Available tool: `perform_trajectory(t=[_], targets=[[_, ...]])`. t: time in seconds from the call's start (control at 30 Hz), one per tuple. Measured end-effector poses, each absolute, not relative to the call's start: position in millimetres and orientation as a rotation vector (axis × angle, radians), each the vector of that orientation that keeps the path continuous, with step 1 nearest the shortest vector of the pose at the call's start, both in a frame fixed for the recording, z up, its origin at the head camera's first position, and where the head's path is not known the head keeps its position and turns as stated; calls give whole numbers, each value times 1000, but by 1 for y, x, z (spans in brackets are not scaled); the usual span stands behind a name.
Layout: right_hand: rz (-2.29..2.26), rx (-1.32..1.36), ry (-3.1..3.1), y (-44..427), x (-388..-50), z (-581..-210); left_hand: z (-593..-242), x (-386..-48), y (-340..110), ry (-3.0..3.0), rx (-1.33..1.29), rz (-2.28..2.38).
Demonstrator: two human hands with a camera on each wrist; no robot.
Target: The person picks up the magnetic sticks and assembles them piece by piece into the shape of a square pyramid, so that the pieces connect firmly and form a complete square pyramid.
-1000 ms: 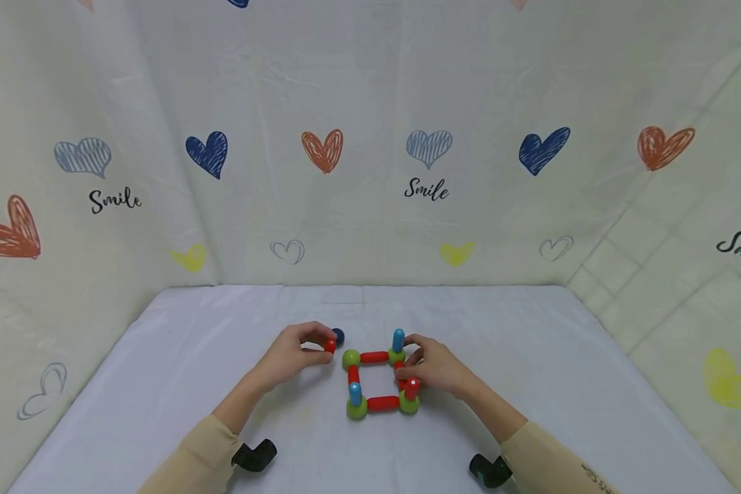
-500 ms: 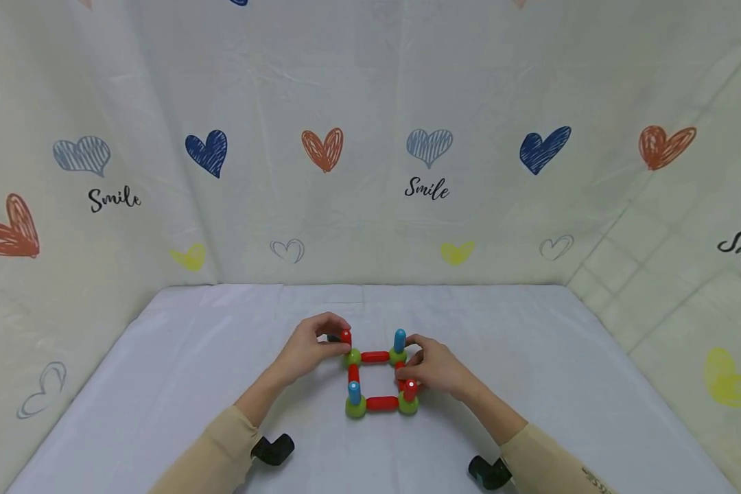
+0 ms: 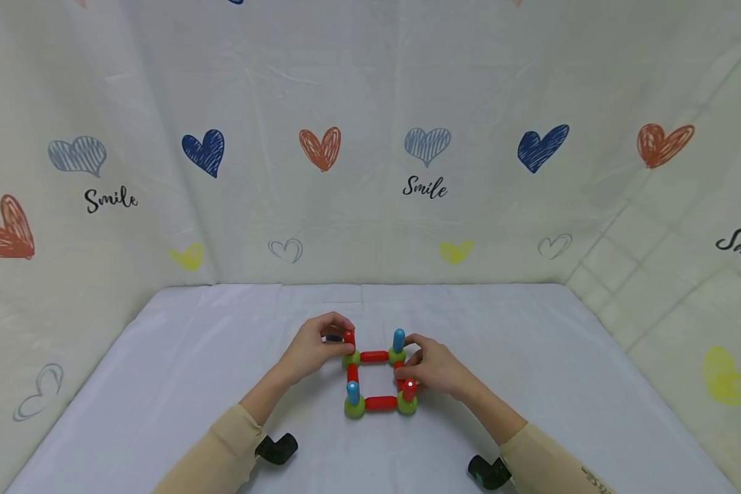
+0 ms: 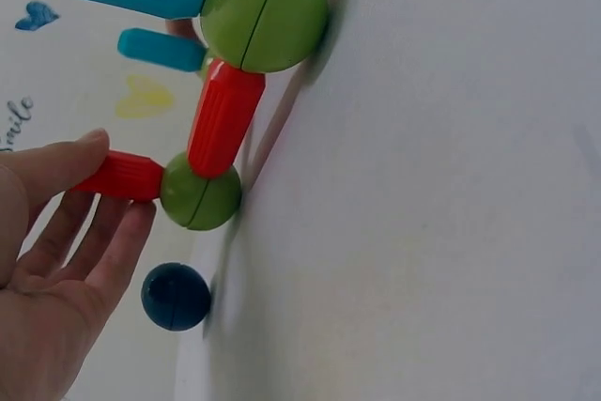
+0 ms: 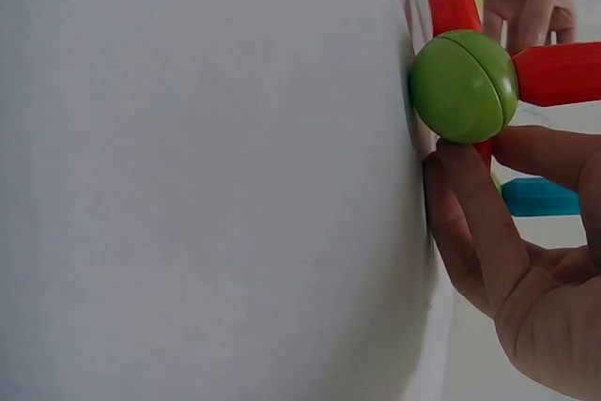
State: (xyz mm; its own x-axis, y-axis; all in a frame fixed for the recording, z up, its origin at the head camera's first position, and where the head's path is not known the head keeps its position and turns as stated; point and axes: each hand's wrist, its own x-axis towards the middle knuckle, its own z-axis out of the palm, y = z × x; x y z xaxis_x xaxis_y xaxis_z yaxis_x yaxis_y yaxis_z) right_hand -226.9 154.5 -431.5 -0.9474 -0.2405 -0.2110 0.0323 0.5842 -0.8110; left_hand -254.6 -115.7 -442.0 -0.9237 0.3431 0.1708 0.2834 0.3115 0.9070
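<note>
A square frame of green balls [image 3: 355, 407] and red rods [image 3: 381, 403] lies on the table, with further rods standing upright. My left hand [image 3: 311, 350] pinches an upright red rod [image 4: 127, 177] between thumb and fingers. This rod's lower end meets the back left green ball [image 4: 200, 192]. With my right hand [image 3: 435, 367] I grip the frame's right side rod [image 5: 485, 150], mostly hidden by the fingers. Blue rods stand at the back right [image 3: 398, 340] and front left [image 3: 353, 393] corners, and a red rod [image 3: 410, 391] at the front right.
A dark blue ball [image 4: 176, 297] sits on the white-covered table [image 3: 130, 412] just behind the left hand, mostly hidden in the head view. Black devices [image 3: 276, 449] are at both wrists. A cloth with printed hearts [image 3: 203, 152] hangs behind and beside the table.
My left hand has carried the red rod rightward from beside the frame onto the back left green ball. The right hand has kept its hold on the side rod.
</note>
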Motion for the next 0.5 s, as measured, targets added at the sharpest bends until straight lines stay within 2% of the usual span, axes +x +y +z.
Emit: perform_trajectory(t=[0.3, 0.5], targets=[[-1272, -167, 2537, 156, -224, -431, -447, -253, -122, 2464, 641, 1727], [-1309, -244, 2532, 168, -220, -429, -449, -246, -127, 2559, 561, 1729]])
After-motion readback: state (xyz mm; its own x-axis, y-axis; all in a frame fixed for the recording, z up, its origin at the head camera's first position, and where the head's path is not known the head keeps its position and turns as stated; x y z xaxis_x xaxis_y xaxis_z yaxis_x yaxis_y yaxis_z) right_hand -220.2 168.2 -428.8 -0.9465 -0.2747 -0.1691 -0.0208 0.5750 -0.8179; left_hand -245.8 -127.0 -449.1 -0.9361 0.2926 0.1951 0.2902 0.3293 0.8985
